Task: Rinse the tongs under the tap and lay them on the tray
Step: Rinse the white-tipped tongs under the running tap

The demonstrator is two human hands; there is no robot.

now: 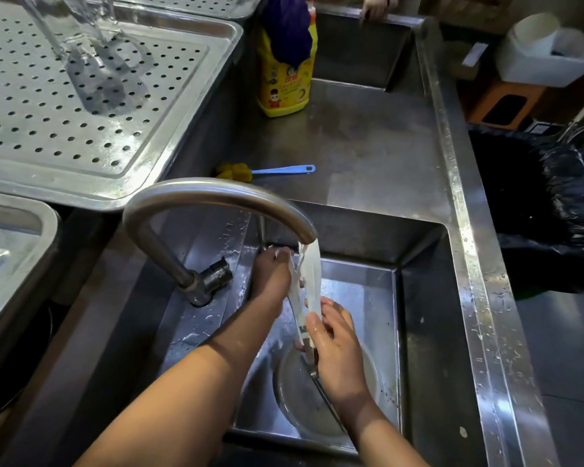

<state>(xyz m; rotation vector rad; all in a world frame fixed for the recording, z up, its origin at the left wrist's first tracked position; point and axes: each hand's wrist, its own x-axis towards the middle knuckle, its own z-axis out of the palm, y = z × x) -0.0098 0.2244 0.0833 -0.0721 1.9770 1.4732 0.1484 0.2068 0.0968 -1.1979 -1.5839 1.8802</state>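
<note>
Here — wet tongs (311, 287) under the tap (216, 193)

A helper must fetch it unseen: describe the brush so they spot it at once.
Start at the curved steel tap over the sink basin. On the flat steel counter just beyond it lies a brush. It alone has a thin blue handle and yellow sponge head; the yellow bottle farther back stands upright.

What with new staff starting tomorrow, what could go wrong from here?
The wet tongs could slip from the right hand onto the dish lying in the sink. Moving them to the perforated tray means clearing the tap, which they might knock.
</note>
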